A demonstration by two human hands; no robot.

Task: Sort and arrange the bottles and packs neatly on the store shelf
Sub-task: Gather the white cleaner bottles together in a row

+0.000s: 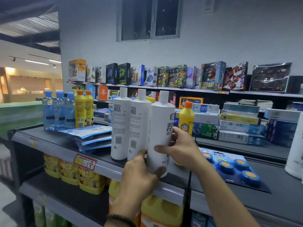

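- Both hands clasp the nearest white bottle (161, 133): the left hand (141, 176) wraps its base from the front, thumb across the bottom edge, and the right hand (182, 148) closes round its middle from the far side, fingers pressed on the label.
- That bottle stands at the front edge of the top shelf (105, 167), seemingly upright; whether its base is fully seated or slightly raised cannot be told, since the left hand covers it.
- Just beside it, on its left, two matching white bottles (129, 125) stand in a row, barcodes facing forward (the held one shows its front label instead).
- Behind the held bottle stands a yellow bottle (186, 118) with an orange cap; on its right a blue blister pack (229, 166) lies flat.
- Further left of the white row lie flat blue packs (91, 136).
- Risks, as I judge them: the base sits near the shelf lip, so a careless release could tip it off; sliding it sideways could knock the neighbouring bottle; the right knuckles could topple the yellow one.
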